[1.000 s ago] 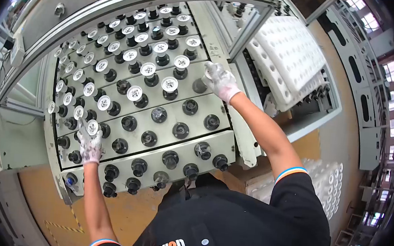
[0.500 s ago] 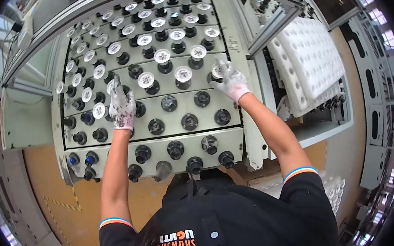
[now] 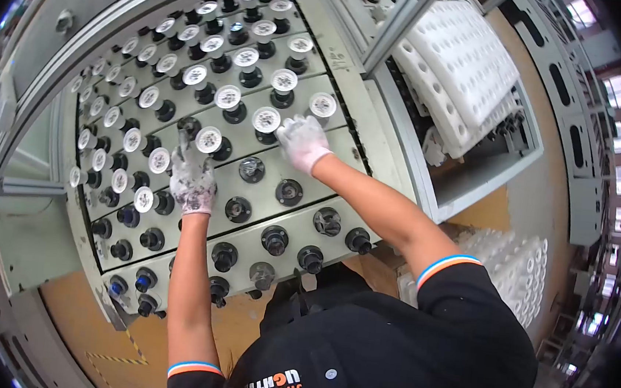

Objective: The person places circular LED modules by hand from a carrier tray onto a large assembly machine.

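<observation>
Round white-faced lamps with speckled centres stand in black sockets on a pale green slatted panel. My left hand (image 3: 194,181), in a stained white glove, has its fingers stretched upward. They lie just below a lamp (image 3: 209,139) and a bare socket (image 3: 189,126). My right hand (image 3: 302,143), in a whiter glove, has loosely bent fingers apart at the right edge of another lamp (image 3: 266,120). The whole face of that lamp shows. Another lamp (image 3: 323,104) sits just above the right hand's fingers.
Bare black sockets (image 3: 289,192) fill the panel's near rows. A metal frame (image 3: 157,3) crosses above its far left side. Perforated white foam trays (image 3: 462,67) are stacked on a cart to the right, with more white foam (image 3: 510,274) lower down.
My right hand has left the rightmost lamp and moved left to the neighbouring one. My left hand has shifted right along the panel. The view has turned slightly.
</observation>
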A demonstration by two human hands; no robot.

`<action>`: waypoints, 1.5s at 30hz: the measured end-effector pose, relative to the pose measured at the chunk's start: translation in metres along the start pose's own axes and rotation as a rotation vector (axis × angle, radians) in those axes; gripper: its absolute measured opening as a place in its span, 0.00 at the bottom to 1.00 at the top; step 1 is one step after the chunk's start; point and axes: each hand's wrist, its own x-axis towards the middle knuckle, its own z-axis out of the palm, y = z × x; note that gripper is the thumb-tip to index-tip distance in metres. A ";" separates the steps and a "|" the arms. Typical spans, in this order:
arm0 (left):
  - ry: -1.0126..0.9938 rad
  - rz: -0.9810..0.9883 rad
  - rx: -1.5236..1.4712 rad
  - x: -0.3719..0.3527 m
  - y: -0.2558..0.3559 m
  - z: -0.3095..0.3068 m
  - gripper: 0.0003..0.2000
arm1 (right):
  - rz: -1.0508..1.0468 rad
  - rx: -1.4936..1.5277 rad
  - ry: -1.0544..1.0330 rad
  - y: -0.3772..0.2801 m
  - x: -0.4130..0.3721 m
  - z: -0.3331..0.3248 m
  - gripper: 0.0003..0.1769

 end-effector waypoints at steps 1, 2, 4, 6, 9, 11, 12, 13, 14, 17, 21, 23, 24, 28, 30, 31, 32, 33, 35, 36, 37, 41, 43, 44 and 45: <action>0.016 0.012 0.008 0.000 -0.002 0.004 0.39 | 0.051 0.037 -0.030 -0.002 0.004 0.003 0.11; 0.023 0.014 -0.010 0.001 -0.003 0.007 0.39 | 0.098 -0.049 -0.082 -0.006 0.009 0.006 0.12; 0.034 0.070 0.026 0.003 -0.019 0.021 0.37 | 0.134 0.036 -0.009 -0.009 0.007 0.005 0.13; -0.005 0.039 0.052 -0.002 -0.031 0.029 0.25 | 0.144 0.112 0.018 -0.011 -0.004 -0.017 0.17; -0.115 0.127 0.045 0.004 -0.042 0.028 0.23 | 0.159 0.025 0.641 -0.015 -0.018 0.016 0.17; -0.148 0.201 0.047 0.011 -0.043 0.028 0.21 | 0.325 0.104 0.944 -0.021 -0.062 0.004 0.18; -0.132 0.230 0.044 0.012 -0.038 0.029 0.20 | 0.385 0.154 0.966 -0.020 -0.087 0.008 0.19; -0.079 0.248 0.018 0.010 -0.030 0.030 0.19 | 0.445 0.205 0.989 -0.019 -0.114 0.011 0.21; -0.006 0.266 -0.024 0.005 -0.016 0.030 0.19 | 0.519 0.441 0.717 -0.015 -0.164 -0.014 0.25; 0.157 0.280 -0.212 -0.020 0.020 0.021 0.16 | 0.710 0.615 0.756 0.025 -0.287 -0.030 0.25; -0.057 0.380 -0.513 -0.073 0.103 0.013 0.14 | 0.969 0.154 0.987 0.073 -0.468 -0.045 0.13; -0.289 0.701 -0.935 -0.103 0.179 0.018 0.12 | 1.104 0.265 1.083 0.093 -0.552 -0.038 0.10; -0.460 0.722 -0.935 -0.124 0.224 0.010 0.13 | 1.181 0.135 1.031 0.101 -0.592 -0.042 0.09; -0.987 0.893 -0.991 -0.216 0.388 0.005 0.13 | 1.308 -0.158 0.748 0.137 -0.740 -0.031 0.12; -1.127 1.049 -0.943 -0.267 0.467 -0.010 0.17 | 1.346 -0.107 0.479 0.145 -0.773 -0.028 0.13; -1.152 1.079 -1.005 -0.292 0.503 -0.004 0.20 | 1.323 -0.060 0.417 0.152 -0.782 -0.025 0.13; -1.009 1.253 -0.952 -0.312 0.539 0.001 0.23 | 1.295 -0.016 0.359 0.158 -0.788 -0.021 0.14; -0.865 1.419 -0.886 -0.328 0.574 0.004 0.25 | 1.269 0.025 0.335 0.165 -0.792 -0.017 0.14; -0.579 1.689 -0.755 -0.360 0.636 0.006 0.30 | 1.214 0.100 0.298 0.176 -0.797 -0.007 0.15; -0.524 1.778 -0.714 -0.370 0.660 0.012 0.31 | 1.191 0.122 0.289 0.182 -0.797 -0.005 0.15; -0.463 1.863 -0.667 -0.378 0.681 0.018 0.33 | 1.172 0.141 0.284 0.186 -0.798 -0.003 0.15; -0.730 2.099 -0.386 -0.398 0.736 0.044 0.38 | 1.111 0.205 0.280 0.190 -0.801 -0.001 0.17; -0.485 2.183 -0.436 -0.408 0.737 0.066 0.37 | 1.084 0.204 0.281 0.188 -0.799 -0.003 0.18; -0.513 2.166 -0.433 -0.415 0.735 0.066 0.37 | 1.070 0.200 0.291 0.190 -0.794 -0.004 0.18; -0.528 2.144 -0.440 -0.419 0.735 0.066 0.36 | 1.060 0.195 0.289 0.189 -0.793 -0.004 0.18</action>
